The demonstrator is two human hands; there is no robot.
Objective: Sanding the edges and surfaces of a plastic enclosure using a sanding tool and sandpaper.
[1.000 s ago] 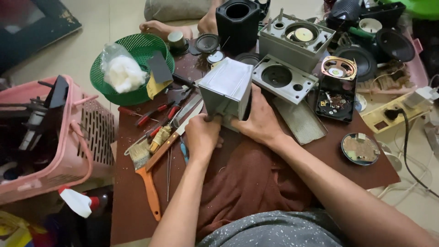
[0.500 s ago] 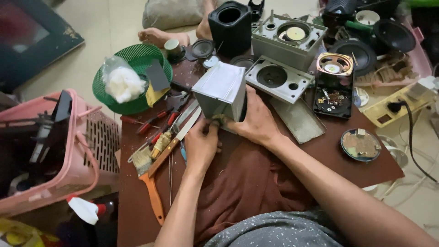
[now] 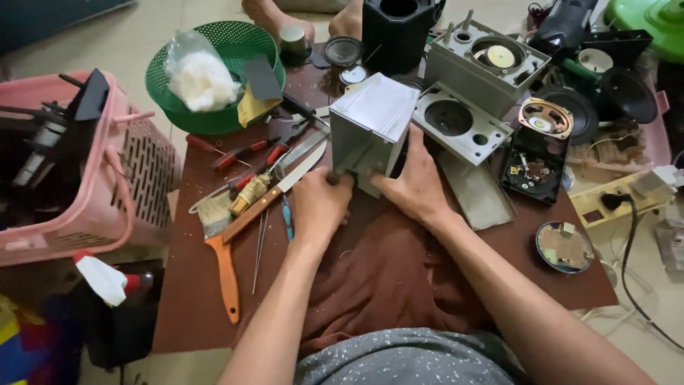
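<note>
A grey box-shaped speaker housing (image 3: 370,132) stands tilted on the brown low table (image 3: 192,299). My right hand (image 3: 413,182) grips its right side and lower edge. My left hand (image 3: 319,203) is closed around a small tool handle pressed against the box's lower left corner; the tool's tip is hidden. A brown cloth (image 3: 385,271) lies under my wrists.
Screwdrivers (image 3: 239,153), a knife and an orange-handled brush (image 3: 221,249) lie left of the box. A green basket (image 3: 214,78), a pink crate (image 3: 85,171), grey speaker shells (image 3: 463,125), a loose speaker cone (image 3: 545,117), a circuit board (image 3: 531,171) and a power strip (image 3: 620,203) surround it.
The box has tipped and turned slightly in my hands, and both hands have shifted along its lower edge. The camera has moved closer.
</note>
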